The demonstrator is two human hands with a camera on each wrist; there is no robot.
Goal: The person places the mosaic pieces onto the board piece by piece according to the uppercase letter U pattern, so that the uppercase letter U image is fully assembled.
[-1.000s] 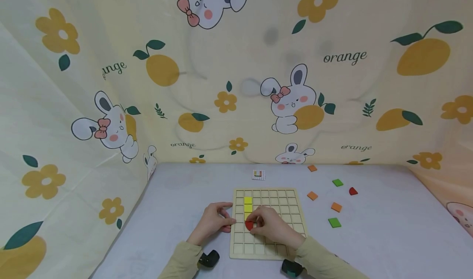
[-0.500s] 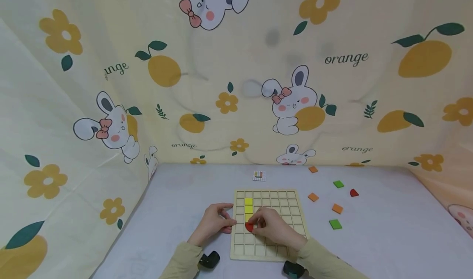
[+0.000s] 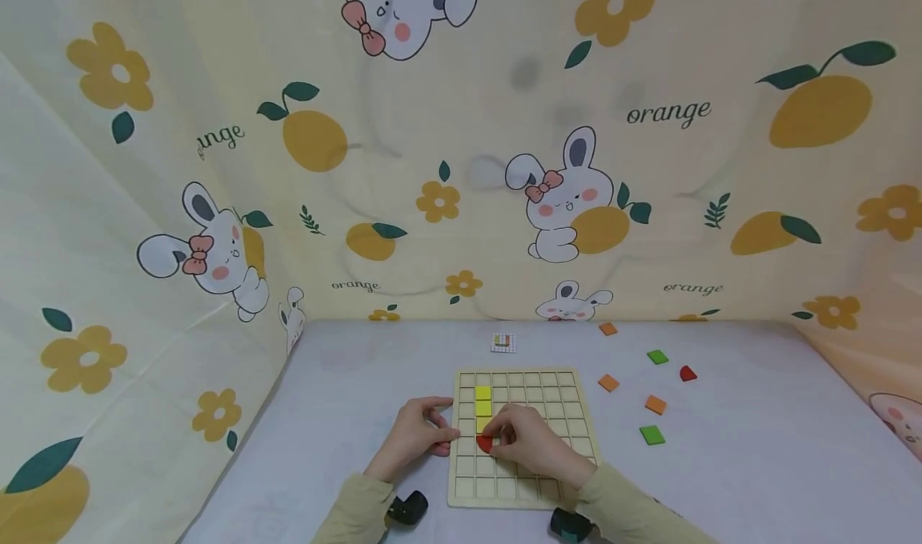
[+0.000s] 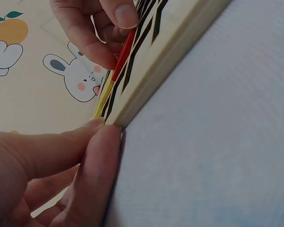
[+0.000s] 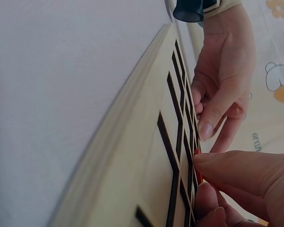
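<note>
A wooden grid board (image 3: 467, 490) lies flat on the table. Along its second column from the left runs a line of yellow square tiles (image 3: 483, 393). Just below them is a red quarter-round tile (image 3: 483, 445), which my right hand (image 3: 533, 444) pinches between thumb and fingers over the grid. My left hand (image 3: 413, 434) holds the board's left edge, its thumb on the rim and a finger against the side, as the left wrist view shows. In the right wrist view only a sliver of the red tile (image 5: 197, 163) shows beside the thumb.
Right of the board lie loose tiles: several orange (image 3: 655, 405), two green (image 3: 652, 434) and one red (image 3: 687, 374). A small printed pattern card (image 3: 503, 342) lies behind the board. Printed cloth (image 3: 403, 208) hangs at the back and sides of the table.
</note>
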